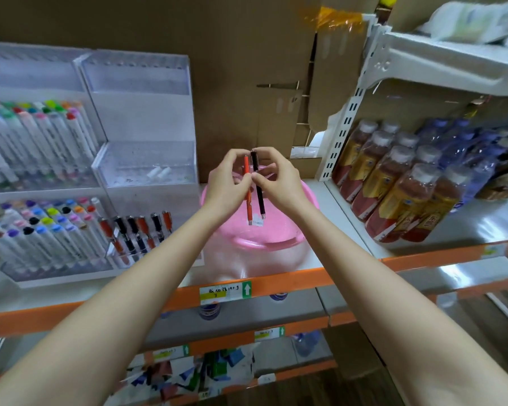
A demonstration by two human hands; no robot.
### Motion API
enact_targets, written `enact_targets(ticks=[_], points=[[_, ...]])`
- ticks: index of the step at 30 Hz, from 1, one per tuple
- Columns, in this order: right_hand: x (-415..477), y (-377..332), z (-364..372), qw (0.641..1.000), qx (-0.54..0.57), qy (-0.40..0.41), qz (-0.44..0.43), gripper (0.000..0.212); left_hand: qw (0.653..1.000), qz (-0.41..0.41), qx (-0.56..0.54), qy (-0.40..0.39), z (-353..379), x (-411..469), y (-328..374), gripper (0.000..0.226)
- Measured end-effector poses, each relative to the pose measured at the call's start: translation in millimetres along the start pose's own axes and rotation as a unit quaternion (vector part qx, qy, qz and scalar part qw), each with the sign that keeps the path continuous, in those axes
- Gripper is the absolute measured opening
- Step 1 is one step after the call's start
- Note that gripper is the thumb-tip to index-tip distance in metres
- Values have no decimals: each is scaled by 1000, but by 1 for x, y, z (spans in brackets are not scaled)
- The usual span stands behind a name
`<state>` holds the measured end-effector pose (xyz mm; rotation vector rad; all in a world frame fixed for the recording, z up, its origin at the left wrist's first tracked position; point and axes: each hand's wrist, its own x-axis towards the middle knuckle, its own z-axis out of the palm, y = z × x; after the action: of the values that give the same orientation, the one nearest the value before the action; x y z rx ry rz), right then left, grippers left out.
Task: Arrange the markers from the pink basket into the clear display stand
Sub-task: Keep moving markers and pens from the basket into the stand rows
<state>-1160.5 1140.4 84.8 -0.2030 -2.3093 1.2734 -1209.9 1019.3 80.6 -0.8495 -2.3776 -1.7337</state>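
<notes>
The left hand [228,180] pinches a red marker [249,205] near its upper part, fingers curled round the barrel, and the right hand [277,178] pinches a black marker [260,200] the same way. The two hands meet at the fingertips, so the markers hang upright, side by side and almost touching, with a small white tag [258,222] at their lower ends. Both markers are held in the air directly over the pink basket [276,244], which stands on the shelf [343,227] below the hands; its inside is largely hidden by the hands and wrists, so what it holds cannot be told. Just left of the basket is the clear display stand [147,118], stepped in tiers. Its lowest front compartment holds a row of red and black pens [138,232] leaning back, and the tier above holds two small white pieces [159,172] lying flat. Left of that, further clear compartments are packed with white-bodied markers with coloured caps [35,136], in an upper and a lower bank. On the adjoining shelf to the right stand shrink-wrapped bottles [393,186] of reddish-brown drink. The shelf's orange front edge carries a price label [226,290].
</notes>
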Motion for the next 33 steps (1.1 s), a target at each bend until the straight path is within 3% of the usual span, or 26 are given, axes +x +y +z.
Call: enact_targets(ticks=[6, 16, 23, 33], points=[[-18, -41, 17, 999, 30, 2, -33, 33, 999, 49, 14, 14, -52, -9, 17, 25], [-43, -76, 70, 997, 57, -34, -38, 31, 996, 54, 60, 29, -124, -32, 17, 18], [-53, -70, 88, 998, 49, -18, -17, 27, 998, 29, 43, -21, -138, -46, -1, 18], [-57, -63, 95, 1000, 9, -18, -15, 26, 987, 81, 127, -61, -139, -51, -17, 20]])
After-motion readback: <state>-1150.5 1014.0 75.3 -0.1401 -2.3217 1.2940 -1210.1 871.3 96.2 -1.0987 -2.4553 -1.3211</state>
